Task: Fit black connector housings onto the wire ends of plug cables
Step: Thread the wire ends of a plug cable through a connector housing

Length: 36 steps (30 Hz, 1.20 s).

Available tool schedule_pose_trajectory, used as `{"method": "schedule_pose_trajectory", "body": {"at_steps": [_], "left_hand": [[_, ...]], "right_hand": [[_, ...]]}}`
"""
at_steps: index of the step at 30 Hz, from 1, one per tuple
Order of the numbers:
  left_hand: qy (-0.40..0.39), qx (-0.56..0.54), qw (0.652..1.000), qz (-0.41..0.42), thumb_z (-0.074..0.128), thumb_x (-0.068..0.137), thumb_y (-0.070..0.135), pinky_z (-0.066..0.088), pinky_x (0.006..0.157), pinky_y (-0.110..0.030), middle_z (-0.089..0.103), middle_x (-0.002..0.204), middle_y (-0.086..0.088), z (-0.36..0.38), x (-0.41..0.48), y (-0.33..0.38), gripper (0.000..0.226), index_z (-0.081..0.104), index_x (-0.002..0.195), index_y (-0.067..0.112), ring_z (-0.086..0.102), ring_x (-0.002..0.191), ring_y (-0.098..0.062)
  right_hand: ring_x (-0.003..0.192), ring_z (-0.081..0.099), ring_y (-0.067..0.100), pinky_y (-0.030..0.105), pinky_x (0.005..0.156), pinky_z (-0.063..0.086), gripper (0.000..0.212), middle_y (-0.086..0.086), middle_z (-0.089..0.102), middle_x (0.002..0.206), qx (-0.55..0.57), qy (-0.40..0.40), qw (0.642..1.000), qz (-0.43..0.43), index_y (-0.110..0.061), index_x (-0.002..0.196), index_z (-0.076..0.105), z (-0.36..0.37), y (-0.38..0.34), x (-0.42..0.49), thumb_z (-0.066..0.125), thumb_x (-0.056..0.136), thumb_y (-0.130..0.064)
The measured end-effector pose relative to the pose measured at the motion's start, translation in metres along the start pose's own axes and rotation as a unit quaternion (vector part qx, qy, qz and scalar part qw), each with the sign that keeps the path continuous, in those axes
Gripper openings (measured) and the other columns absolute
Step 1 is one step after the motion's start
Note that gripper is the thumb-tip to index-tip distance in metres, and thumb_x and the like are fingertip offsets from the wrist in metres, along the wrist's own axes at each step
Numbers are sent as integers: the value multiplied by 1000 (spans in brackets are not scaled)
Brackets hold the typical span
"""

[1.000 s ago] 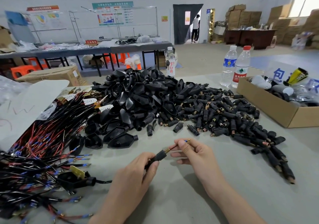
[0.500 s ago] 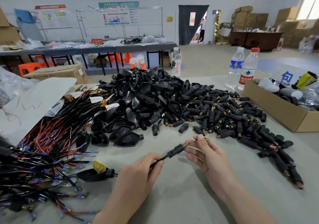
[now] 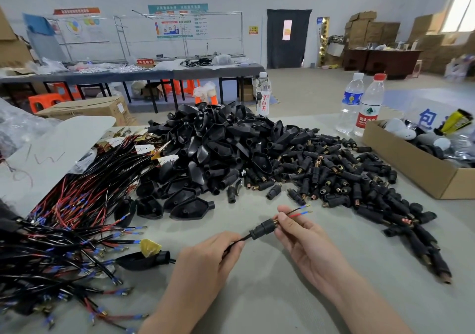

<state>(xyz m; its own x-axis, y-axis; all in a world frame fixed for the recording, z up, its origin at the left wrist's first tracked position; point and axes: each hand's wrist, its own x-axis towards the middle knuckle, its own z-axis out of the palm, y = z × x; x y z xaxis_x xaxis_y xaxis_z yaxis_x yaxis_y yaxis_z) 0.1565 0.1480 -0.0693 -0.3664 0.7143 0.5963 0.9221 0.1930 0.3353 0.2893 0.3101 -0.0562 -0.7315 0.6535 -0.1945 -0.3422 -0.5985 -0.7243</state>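
Note:
A black plug cable (image 3: pixel 232 245) runs from a black plug with a yellow tag (image 3: pixel 144 258) up between my hands. My left hand (image 3: pixel 205 259) grips the cable just behind a small black connector housing (image 3: pixel 262 228) threaded on it. My right hand (image 3: pixel 305 241) pinches the red and black wires at the housing's front. Their blue-sleeved ends (image 3: pixel 304 209) stick out past my fingers. A big pile of black shell covers (image 3: pixel 210 143) lies behind, with a spread of small black housings (image 3: pixel 359 179) to its right.
A tangle of red and black cables (image 3: pixel 59 231) fills the left of the grey table (image 3: pixel 270 295). An open cardboard box (image 3: pixel 411 164) stands at the right, two water bottles (image 3: pixel 359 105) behind it. White card sheet (image 3: pixel 51 148) at far left.
The black housing has slid further back along the cable, so more red and black wire sticks out past my right fingers. My left hand moved down the cable.

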Motion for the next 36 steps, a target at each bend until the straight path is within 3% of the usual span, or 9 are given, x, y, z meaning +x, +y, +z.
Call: {"method": "schedule_pose_trajectory", "body": {"at_steps": [10,16,18,21,25,28,36], "left_hand": [[16,5,1000,27,52,94,41,41,42,-20,56,63,17,4,1,4,21,69,87,31,49,50,-5],[0,0,1000,20,57,92,39,41,44,-19,58,65,19,4,1,6,13,68,87,33,50,53,-2],[5,-5,1000,6,64,92,39,46,47,-22,62,68,20,5,0,4,7,68,92,34,55,55,-1],[11,17,1000,-2,62,89,47,49,54,-21,65,72,19,3,1,-1,23,69,103,30,59,59,2],[26,48,998,14,58,95,46,41,76,-25,66,75,20,1,2,-8,19,67,94,29,61,67,2],[31,51,998,26,49,93,40,39,76,-26,63,75,22,2,4,-5,21,66,88,29,57,67,3],[38,35,998,28,48,94,39,39,74,-28,67,79,20,2,5,-3,26,70,88,26,60,70,-1]], "right_hand": [[67,67,9,17,62,56,25,6,66,77,-30,30,999,-31,-3,104,66,0,6,3,71,80,-6],[65,65,8,17,62,56,24,1,66,72,-77,-2,996,-38,-2,110,63,0,10,3,68,87,-7],[61,65,9,19,61,56,24,1,65,68,-104,-9,993,-56,-2,111,63,1,11,2,67,88,-8],[62,65,9,20,63,57,29,1,65,68,-118,10,989,-88,-2,107,66,2,8,2,71,81,-14],[62,63,7,18,64,57,31,-2,64,67,-77,44,991,-96,-3,101,69,-2,2,5,73,74,-18],[63,62,7,19,64,57,32,-2,64,69,-62,31,994,-89,-2,104,69,-1,7,4,73,75,-16],[66,62,8,21,65,56,26,-3,64,73,-123,15,985,-116,-15,94,79,2,12,4,74,72,-27]]}}
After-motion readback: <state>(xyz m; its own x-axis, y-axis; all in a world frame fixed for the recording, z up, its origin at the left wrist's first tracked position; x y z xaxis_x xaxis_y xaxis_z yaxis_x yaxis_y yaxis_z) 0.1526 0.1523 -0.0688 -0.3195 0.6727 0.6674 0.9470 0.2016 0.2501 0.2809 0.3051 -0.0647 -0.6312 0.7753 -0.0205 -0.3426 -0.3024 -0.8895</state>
